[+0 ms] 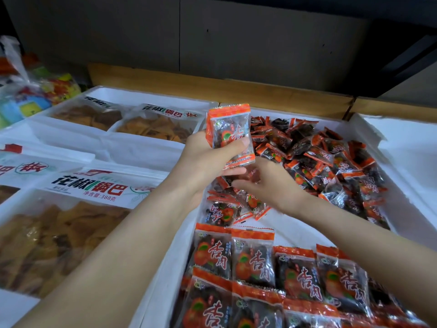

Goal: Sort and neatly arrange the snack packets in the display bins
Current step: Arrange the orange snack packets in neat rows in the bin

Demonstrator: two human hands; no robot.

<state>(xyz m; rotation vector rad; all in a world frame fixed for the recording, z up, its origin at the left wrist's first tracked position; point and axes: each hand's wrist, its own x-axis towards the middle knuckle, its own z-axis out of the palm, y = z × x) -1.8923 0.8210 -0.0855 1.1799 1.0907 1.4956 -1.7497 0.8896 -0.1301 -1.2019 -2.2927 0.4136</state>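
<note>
1. A white foam display bin (163,280) is recorded on the right side of the view. Its left wall runs from the near edge toward the far edge.
2. Large crisp bags (87,185) are seen in the neighbouring white bins to the left. Two more (156,124) are laid at the far edge of those bins.
3. A loose pile of snack packets (331,162), orange-ended with dark contents, is heaped toward the far right corner of the display bin.
4. Arranged rows of the same packets (253,263) are laid flat, overlapping, label up, along the near edge of the bin.
5. The left grip (203,159) is raised above the middle of the bin. Its thumb and fingers are curled round a small stack of packets (228,133), which is held upright and clear of the pile.
6. The right grip (267,185) is held just beneath the left, low over loose packets near the bin's left wall. Its fingers are extended leftward. Whether a packet is pinched cannot be told; the area is blurred.
</note>
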